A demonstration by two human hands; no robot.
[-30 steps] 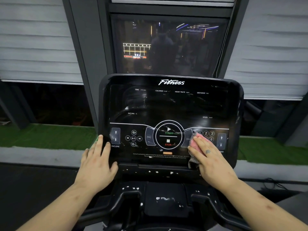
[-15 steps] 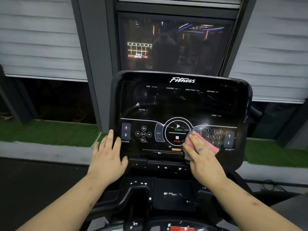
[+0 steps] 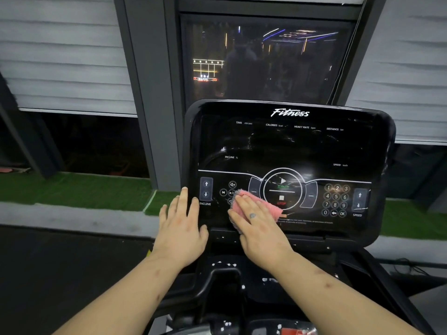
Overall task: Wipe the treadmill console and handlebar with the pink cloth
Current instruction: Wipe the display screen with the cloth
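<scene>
While right hand (image 3: 261,228) presses flat, fingers straight, crumpled pink terry cloth (image 3: 268,204) lies beneath fingers, poking out at 2 o'clock, on glossy black treadmill console (image 3: 290,146), 9 o'clock of round start/stop dial (image 3: 282,181). Left hand (image 3: 181,226) flat, fingers spread, holding nothing, at console's 7 o'clock edge.
</scene>
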